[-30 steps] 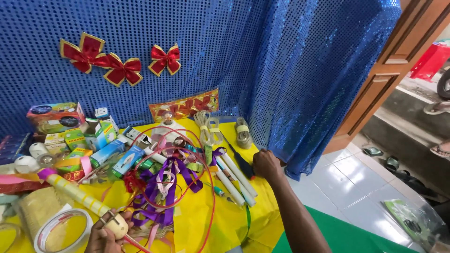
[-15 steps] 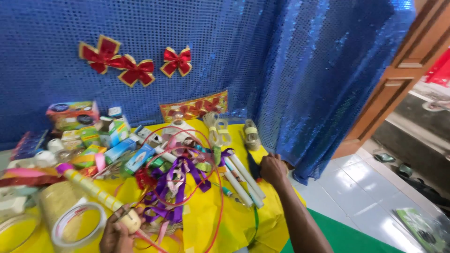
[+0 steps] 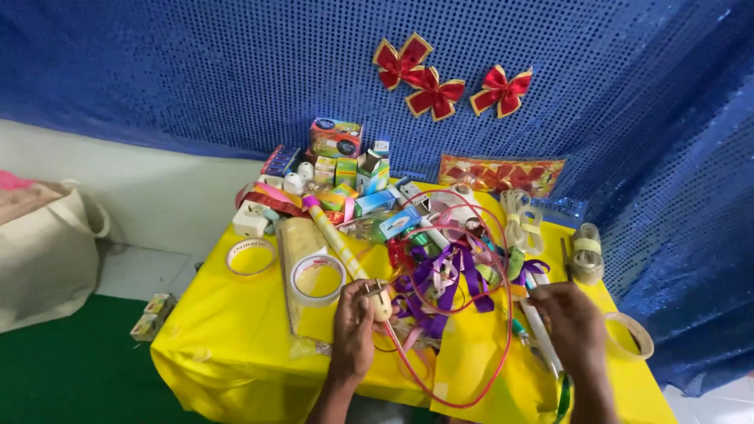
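View swung left since earlier; left hand (image 3: 353,330) stays clamped on cream plug (image 3: 380,299), keeping its red cord (image 3: 479,377) taut; right hand (image 3: 572,318) rests apart, closed over white tubes (image 3: 540,334).

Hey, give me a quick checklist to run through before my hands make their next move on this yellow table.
1. Left hand has a firm grip on the cream plug: ok.
2. Red cord free of the purple ribbons: not ok, they overlap.
3. Right hand grip: cannot tell; it rests on the white tubes.
4. Tape roll lies flat beside the left hand: ok.
5. Bare spot on the yellow tablecloth: ok, front left.
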